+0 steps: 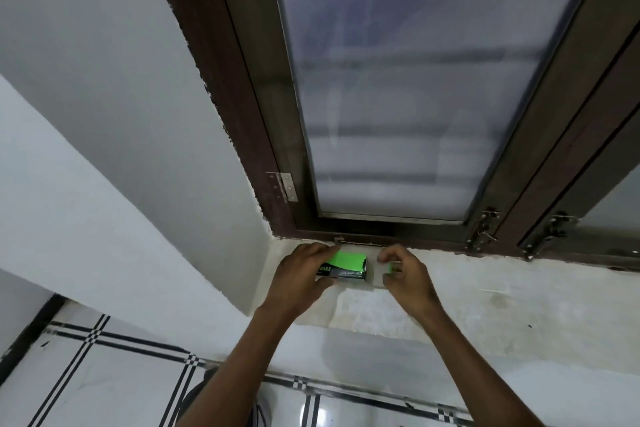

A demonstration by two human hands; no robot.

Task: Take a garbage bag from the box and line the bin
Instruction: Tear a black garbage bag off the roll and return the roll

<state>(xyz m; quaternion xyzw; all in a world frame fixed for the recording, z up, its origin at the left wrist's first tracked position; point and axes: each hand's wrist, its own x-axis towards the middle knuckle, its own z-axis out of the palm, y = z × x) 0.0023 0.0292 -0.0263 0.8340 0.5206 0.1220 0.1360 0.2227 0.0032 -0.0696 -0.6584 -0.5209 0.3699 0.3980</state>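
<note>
While the left hand (304,274) pins the green garbage bag box (344,267) on the window sill (485,295), likely so it won't slide, the right hand (405,274) at its 3 o'clock end pinches something small and green (394,267), probably a flap or bag edge; can't tell which. Left fingers curl round the box's 9 o'clock end, right fingers narrow, pinching. Both forearms reach up toward 12. Bin not clearly seen; dark rounded shape at 6 o'clock unclear.
</note>
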